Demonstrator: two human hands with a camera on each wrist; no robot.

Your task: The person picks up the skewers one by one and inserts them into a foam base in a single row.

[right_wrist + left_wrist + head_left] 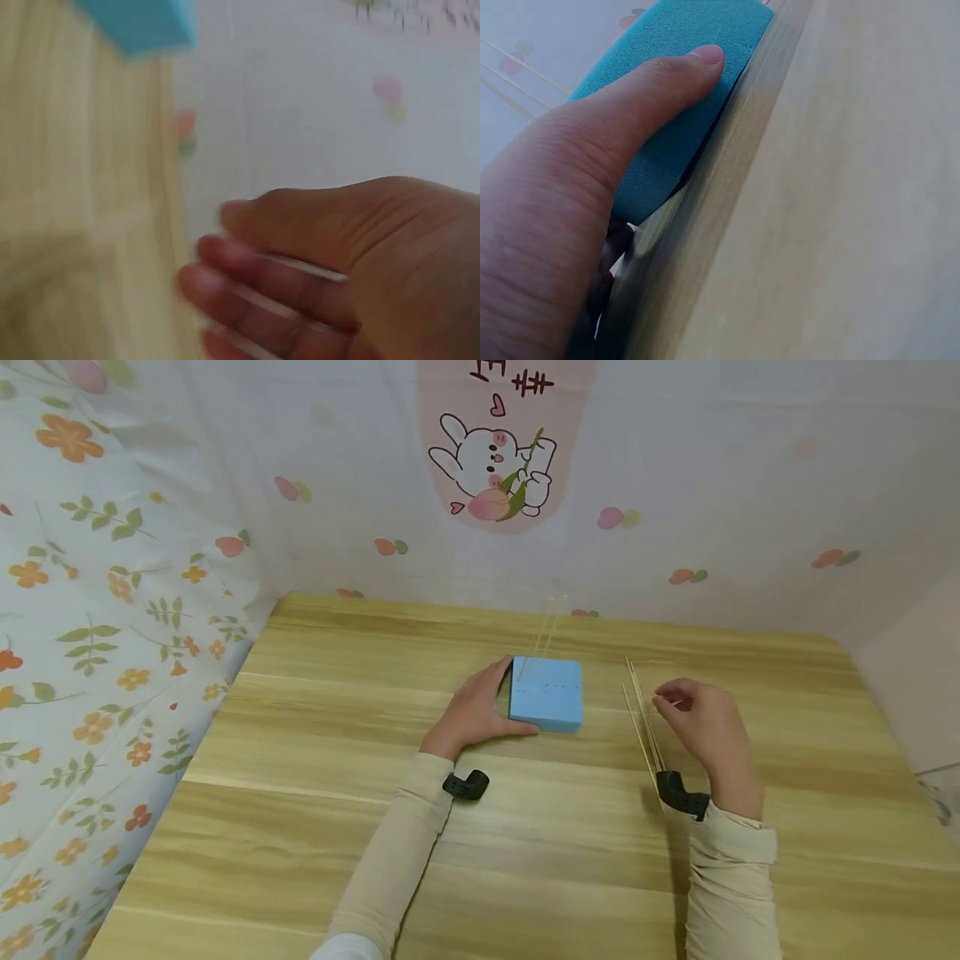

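A blue foam block (547,695) with small holes in its top sits on the wooden table. My left hand (474,708) grips it from the left, thumb along the near side and fingers at the far left corner. The left wrist view shows the thumb (652,86) pressed on the foam. Thin pale sticks (542,635) stand slightly tilted in the block's left part. To the block's right, my right hand (705,727) hovers with loosely bent fingers; in the blurred right wrist view nothing shows between them. Several thin sticks (643,714) lie on the table beside that hand.
The wooden table (315,710) meets a white curtain (330,460) with a rabbit print along its far edge. Flowered cloth (97,677) hangs on the left. Each wrist wears a black camera mount (467,785); the right one partly hides the lying sticks.
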